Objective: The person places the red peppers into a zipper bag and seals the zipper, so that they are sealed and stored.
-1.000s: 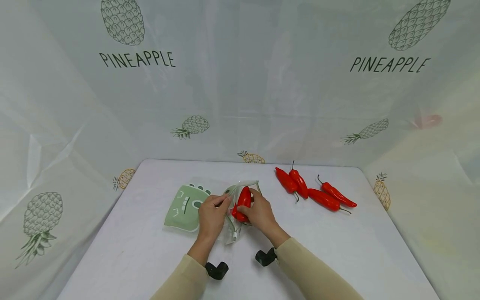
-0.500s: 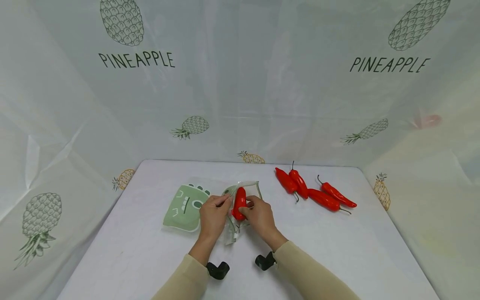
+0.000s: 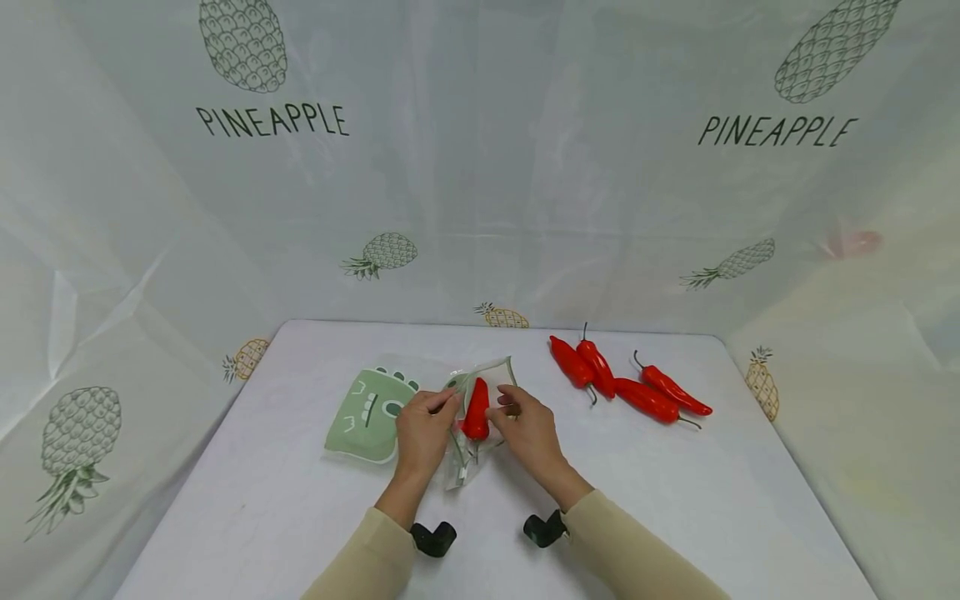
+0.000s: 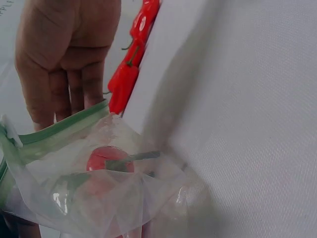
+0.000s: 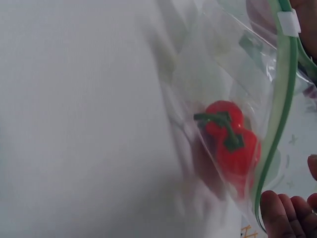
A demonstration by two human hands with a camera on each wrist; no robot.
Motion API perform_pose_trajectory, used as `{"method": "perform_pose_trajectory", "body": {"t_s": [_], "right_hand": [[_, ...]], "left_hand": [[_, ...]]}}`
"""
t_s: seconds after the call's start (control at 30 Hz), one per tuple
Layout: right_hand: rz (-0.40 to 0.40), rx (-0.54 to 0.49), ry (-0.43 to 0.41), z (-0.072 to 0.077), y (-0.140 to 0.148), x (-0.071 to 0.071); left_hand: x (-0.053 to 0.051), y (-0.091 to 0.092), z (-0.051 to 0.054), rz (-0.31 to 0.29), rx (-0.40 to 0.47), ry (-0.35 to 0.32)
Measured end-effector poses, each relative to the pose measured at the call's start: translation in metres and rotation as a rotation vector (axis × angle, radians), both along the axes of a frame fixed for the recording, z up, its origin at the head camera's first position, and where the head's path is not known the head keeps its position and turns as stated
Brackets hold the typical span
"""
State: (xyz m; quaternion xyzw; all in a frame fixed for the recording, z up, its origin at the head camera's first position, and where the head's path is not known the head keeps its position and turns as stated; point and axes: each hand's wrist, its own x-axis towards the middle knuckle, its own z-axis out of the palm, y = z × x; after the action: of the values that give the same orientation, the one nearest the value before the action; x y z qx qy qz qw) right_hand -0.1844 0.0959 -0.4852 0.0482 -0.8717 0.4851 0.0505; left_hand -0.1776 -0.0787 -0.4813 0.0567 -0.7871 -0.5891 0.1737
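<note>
Bag [image 5: 228,59] held up by its green zip edge [image 5: 283,109], between both hands, with two peppers [image 5: 238,156] visible inside, stems toward the wrists. Left hand [image 3: 422,429] pinching the rim near the white slider [image 5: 289,24]. Right hand [image 3: 534,425] spread, thumb apart from fingers, fingertips at the far end of the opening; touching the plastic or just beside it, can't tell.

Honest tip: hold that left pinch firm and stretch the mouth with the right before adding anything. Settle the peppers side by side, low below the grip, to save room. Floppy plastic, probably quick to fold in and snag a stem, so go slow.

Other stuff: four more peppers [image 3: 647,400] in two pairs, beyond and right of the right hand. Green cartoon pouch [image 3: 363,421] just left of the left hand, partly hidden by it, maybe in the way. Black wrist cameras [image 3: 435,540] poking inward behind the grip, so watch for bumps.
</note>
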Motion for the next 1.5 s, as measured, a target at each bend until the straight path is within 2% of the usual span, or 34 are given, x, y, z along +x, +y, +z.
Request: {"method": "perform_pose_trajectory", "body": {"t_s": [0.13, 0.47, 0.73, 1.1, 1.5], "right_hand": [[0.02, 0.013, 0.046, 0.006, 0.009, 0.001], [0.018, 0.037, 0.027, 0.017, 0.036, 0.002], [0.003, 0.077, 0.015, 0.018, 0.059, -0.001], [-0.016, 0.104, 0.043, 0.017, 0.09, -0.007], [-0.049, 0.158, -0.029, 0.019, 0.123, -0.012]], "left_hand": [[0.001, 0.0, -0.001, 0.008, -0.007, -0.001], [0.001, -0.002, -0.003, 0.011, -0.048, -0.001], [0.0, -0.002, -0.003, 0.007, -0.055, 0.003], [0.001, -0.002, -0.001, 0.0, -0.026, -0.001], [0.002, -0.003, 0.0, 0.0, -0.023, -0.027]]}}
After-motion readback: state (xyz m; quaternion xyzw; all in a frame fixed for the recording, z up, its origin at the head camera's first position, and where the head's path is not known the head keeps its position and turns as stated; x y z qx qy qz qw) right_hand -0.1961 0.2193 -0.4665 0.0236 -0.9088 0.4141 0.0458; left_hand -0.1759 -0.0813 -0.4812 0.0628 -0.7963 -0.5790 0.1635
